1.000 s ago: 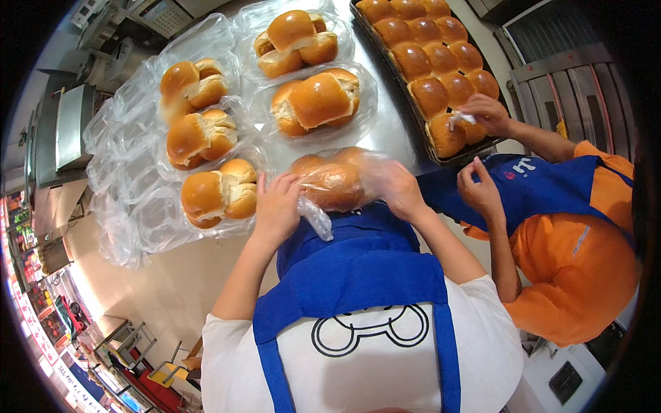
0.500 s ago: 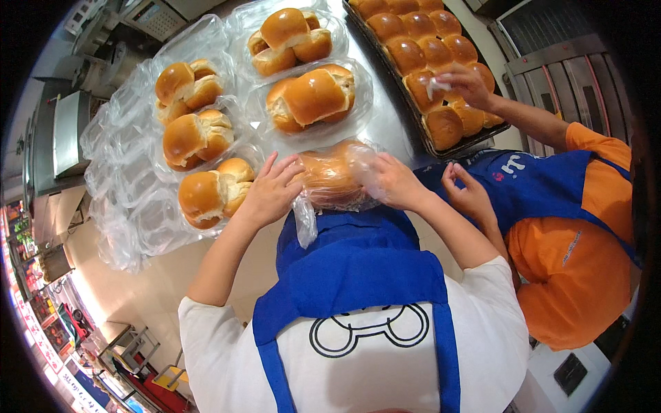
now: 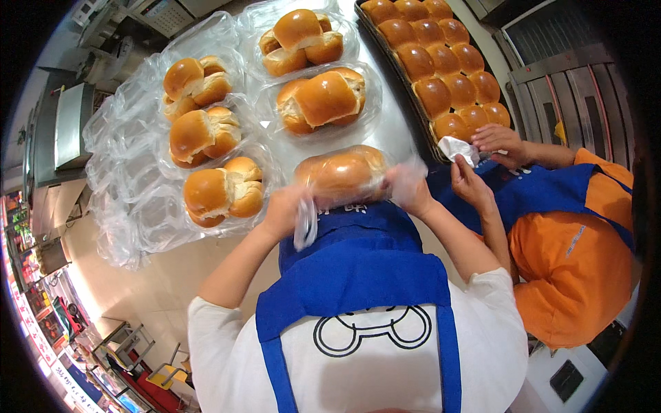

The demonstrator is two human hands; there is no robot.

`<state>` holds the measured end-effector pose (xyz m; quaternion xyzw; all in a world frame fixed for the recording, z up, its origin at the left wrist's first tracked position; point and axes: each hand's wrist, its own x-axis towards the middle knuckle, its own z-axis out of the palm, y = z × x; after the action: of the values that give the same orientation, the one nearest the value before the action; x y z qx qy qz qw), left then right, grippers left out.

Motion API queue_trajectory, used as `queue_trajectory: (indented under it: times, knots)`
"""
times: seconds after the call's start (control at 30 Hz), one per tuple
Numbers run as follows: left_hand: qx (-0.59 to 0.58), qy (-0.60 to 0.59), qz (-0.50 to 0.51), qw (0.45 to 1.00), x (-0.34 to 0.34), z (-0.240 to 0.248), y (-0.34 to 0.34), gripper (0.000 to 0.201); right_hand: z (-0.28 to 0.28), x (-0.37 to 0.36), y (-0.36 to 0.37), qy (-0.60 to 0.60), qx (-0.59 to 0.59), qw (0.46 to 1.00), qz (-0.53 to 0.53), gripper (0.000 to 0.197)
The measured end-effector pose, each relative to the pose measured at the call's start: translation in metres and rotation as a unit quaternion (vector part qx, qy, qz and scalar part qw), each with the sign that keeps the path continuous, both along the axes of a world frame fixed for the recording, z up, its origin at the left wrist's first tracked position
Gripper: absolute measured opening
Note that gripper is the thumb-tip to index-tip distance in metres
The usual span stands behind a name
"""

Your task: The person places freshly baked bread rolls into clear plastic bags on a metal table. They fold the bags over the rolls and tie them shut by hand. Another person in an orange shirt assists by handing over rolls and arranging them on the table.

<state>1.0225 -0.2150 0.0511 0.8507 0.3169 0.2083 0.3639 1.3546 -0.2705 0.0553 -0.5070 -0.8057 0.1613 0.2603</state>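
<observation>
Close to my apron, at the near edge of the table, a clear plastic bag (image 3: 323, 196) is wrapped around golden bread buns (image 3: 348, 168). My left hand (image 3: 284, 210) is closed on the bag's left end, where a twisted strip of plastic hangs down. At the other end my right hand (image 3: 412, 191) grips gathered plastic; motion smears its fingers. Just beyond lies another bun cluster (image 3: 320, 100) on a clear bag, with a further cluster (image 3: 299, 41) behind it. Left of these, several bun clusters (image 3: 206, 193) rest on plastic in a row.
Overlapping clear bags (image 3: 131, 199) cover the table's left side. A dark baking tray (image 3: 418, 127) full of glossy buns stands at the right. Beside me, a co-worker in orange and a blue apron holds white crumpled material (image 3: 458, 148) near the tray's front corner.
Both my hands have closed on the bag's ends, and the plastic is drawn tighter round the buns. The co-worker's hand has come back from over the tray, bringing the white material toward the other hand.
</observation>
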Motion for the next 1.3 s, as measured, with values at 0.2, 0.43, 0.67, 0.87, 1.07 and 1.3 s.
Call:
queue_trajectory:
  times: [0.2,0.43,0.67,0.87,1.07,1.3]
  knots:
    - [-0.371,-0.224,0.317,0.844,0.041,-0.015,0.012,0.032,-0.006,-0.027,0.028,0.147,-0.108,0.964,-0.194,0.018]
    - [-0.578,-0.257,0.352,0.69,0.041,-0.047,0.011,0.028,-0.022,-0.037,0.032,-0.124,-0.157,0.96,-0.195,0.025]
    - [-0.729,-0.251,0.275,0.574,0.019,-0.064,0.027,0.028,0.014,-0.061,0.071,-0.142,0.233,0.954,0.127,0.049]
    - [-0.71,-0.423,0.35,0.442,0.014,-0.037,0.021,0.041,0.011,-0.058,0.088,-0.284,0.138,0.917,0.245,0.051]
    - [-0.468,-0.229,0.297,0.8,0.023,-0.015,-0.028,0.021,0.005,-0.057,0.085,-0.254,0.068,0.94,0.216,0.044]
    - [-0.293,-0.103,0.158,0.937,0.079,0.02,0.007,0.018,-0.001,-0.052,0.078,-0.116,0.105,0.983,0.093,0.046]
